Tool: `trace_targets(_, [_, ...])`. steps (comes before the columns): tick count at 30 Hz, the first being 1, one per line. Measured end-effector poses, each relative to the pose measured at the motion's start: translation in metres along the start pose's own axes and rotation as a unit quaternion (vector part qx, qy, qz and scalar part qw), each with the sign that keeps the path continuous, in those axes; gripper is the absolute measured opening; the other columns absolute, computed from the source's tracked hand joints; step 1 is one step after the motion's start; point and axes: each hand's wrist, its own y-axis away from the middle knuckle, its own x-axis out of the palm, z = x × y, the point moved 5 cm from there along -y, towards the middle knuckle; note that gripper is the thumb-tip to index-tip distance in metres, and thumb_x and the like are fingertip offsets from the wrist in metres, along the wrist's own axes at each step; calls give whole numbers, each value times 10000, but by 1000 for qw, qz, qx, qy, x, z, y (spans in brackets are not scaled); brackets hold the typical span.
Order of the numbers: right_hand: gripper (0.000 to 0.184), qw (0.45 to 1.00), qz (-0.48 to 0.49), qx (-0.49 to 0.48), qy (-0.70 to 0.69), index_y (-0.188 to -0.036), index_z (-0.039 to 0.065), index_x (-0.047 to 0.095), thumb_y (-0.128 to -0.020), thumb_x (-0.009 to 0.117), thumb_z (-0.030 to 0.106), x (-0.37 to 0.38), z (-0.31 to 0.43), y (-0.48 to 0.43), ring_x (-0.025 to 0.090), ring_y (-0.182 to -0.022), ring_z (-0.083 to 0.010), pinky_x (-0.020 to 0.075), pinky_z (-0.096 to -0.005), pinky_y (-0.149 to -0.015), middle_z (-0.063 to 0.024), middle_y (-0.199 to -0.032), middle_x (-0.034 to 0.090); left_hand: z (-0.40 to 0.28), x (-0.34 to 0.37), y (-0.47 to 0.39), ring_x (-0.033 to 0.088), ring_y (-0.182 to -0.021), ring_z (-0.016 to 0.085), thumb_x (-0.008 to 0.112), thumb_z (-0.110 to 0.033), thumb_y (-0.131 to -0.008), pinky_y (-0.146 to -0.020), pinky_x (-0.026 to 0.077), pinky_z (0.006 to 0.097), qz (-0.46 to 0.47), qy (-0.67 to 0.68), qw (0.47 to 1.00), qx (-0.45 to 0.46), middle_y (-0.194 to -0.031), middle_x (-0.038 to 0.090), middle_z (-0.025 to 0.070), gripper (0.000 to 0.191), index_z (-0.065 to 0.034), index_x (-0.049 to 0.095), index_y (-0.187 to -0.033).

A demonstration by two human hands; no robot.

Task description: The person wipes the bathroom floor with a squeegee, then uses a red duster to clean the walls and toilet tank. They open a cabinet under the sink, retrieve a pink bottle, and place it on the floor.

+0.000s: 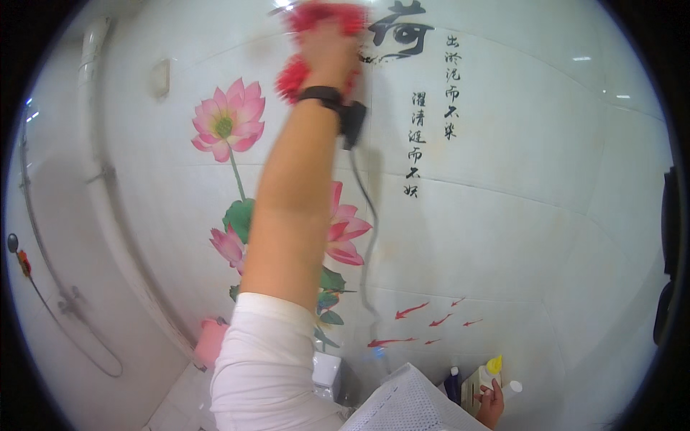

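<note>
My left hand [330,56], blurred, is raised high against the white tiled wall [485,161]. It presses a red shaggy cleaning cloth [294,81], which shows above and beside the fingers. A black strap [322,94] circles that wrist and carries a small black device [353,124] with a grey cable [372,215] hanging down. Low on the right, my right hand [490,407] has its fingers apart and pointing up, with nothing seen between them. Behind those fingers is a pale bottle with a yellow top [494,365]; whether they touch it I cannot tell.
Pink lotus decals [229,121] and black brush lettering [401,32] decorate the wall. Left are a white pipe [105,204], a shower hose [70,339] and a pink bucket [210,342]. A dark bottle [453,383] stands low right. White mesh fabric [404,404] covers the bottom middle.
</note>
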Motion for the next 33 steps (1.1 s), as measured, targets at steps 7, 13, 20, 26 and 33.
trace_targets(7, [441, 992, -6, -3, -126, -1331, 51, 488, -942, 537, 253, 15, 17, -21, 584, -961, -190, 467, -316, -831, -103, -1115, 623, -236, -15, 82, 631, -887, 290, 550, -156, -796, -789, 499, 437, -107, 209, 849, 473, -927, 673, 116, 181, -115, 691, -902])
trace_targets(13, [442, 992, -5, 5, -127, -1334, 46, 483, -940, 553, 233, 12, 34, -29, 588, -931, -185, 473, -294, -788, -98, -1113, 620, -30, 0, -42, 608, -902, 350, 581, -178, -805, -788, 490, 446, -55, 127, 986, 92, -961, 643, 155, 214, -76, 646, -981])
trace_targets(20, [487, 987, -14, -158, 17, -1324, 20, 486, -953, 502, 336, 16, 47, -29, 582, -957, -235, 478, -337, -778, -167, -1166, 600, 352, 26, 108, 528, -1121, 415, 437, -277, -878, -916, 433, 482, 6, -35, 941, -336, -1222, 555, 231, 403, -23, 565, -1163])
trace_targets(26, [498, 993, 92, 70, 34, -1335, 78, 488, -928, 539, 360, 40, 24, -49, 565, -1062, -299, 445, -387, -893, -179, -1279, 531, 512, 55, 474, 539, -1098, 449, 396, -409, -939, -920, 440, 497, 6, -77, 876, -477, -1171, 568, 297, 512, -6, 526, -1228])
trace_targets(33, [467, 972, 184, 64, 133, -1334, 96, 489, -916, 574, 286, 95, -9, -63, 555, -1010, -277, 428, -369, -910, -150, -1232, 521, 454, 59, 764, 550, -1060, 451, 427, -392, -941, -909, 435, 485, 55, -27, 793, -606, -1111, 587, 308, 541, 88, 534, -1168])
